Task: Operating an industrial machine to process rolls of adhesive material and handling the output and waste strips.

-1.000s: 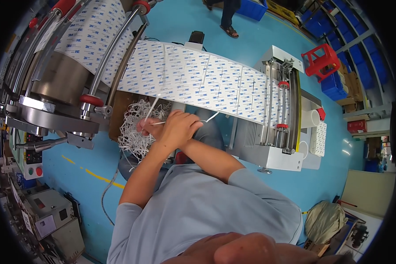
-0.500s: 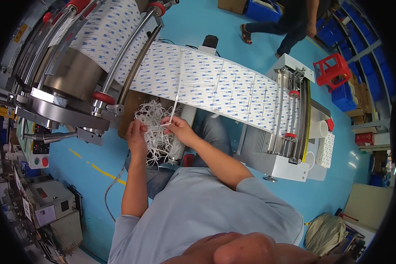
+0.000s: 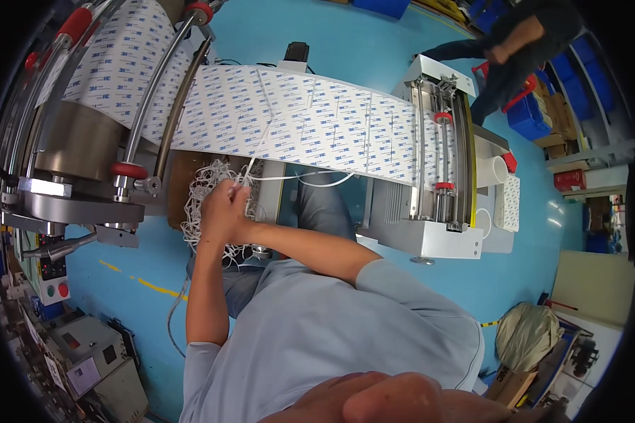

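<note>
My left hand and my right hand are together over a tangled heap of thin white strips. Their fingers are closed and partly overlap, so the exact grip of each is hard to see. A narrow white strip runs from the near edge of a wide printed white web down to my fingertips. From that same spot a loose white strip loop stretches right, below the web's edge. The web has blue print and several crosswise cut lines.
At left stands a large metal roll machine with bars and red collars. The web enters a roller unit at right. A box and a pale roller lie below the web. A person is at the far right, near shelves with blue bins.
My right hand has moved left to meet my left hand. The loose strip now loops out to the right. The view has shifted, and the other person has moved further right.
</note>
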The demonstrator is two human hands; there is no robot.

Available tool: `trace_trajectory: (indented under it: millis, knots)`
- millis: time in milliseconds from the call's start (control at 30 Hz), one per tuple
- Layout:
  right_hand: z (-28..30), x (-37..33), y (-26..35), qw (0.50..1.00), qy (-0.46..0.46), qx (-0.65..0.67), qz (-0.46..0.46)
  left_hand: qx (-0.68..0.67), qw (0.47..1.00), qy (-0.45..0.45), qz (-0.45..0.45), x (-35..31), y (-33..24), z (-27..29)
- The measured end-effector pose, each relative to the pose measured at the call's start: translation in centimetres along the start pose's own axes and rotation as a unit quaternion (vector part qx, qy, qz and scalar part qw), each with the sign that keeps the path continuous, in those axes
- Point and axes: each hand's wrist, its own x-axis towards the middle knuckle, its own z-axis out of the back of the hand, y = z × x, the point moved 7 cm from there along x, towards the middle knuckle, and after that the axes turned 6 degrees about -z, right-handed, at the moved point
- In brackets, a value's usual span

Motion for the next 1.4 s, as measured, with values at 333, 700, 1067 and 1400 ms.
trace_trajectory:
  millis: [333,700,1067,1400]
  knots:
    - [3.0,-2.6,-7.0,0.996,-0.025,0.084,-0.007,-0.399,0.885,-0.211,0.11,-1.1,10.2,1.9]
    - [11.2,-9.0,-5.3,0.827,-0.189,0.524,0.076,-0.458,0.855,-0.209,0.125,-3.6,11.4,0.9]
    - [5.9,-5.9,-3.0,0.908,-0.095,0.396,-0.105,-0.368,0.912,-0.156,0.096,-5.4,9.1,0.5]
    - [5.1,-3.9,-2.6,0.94,-0.072,0.324,-0.083,-0.27,0.961,-0.059,0.014,-4.2,3.0,0.6]
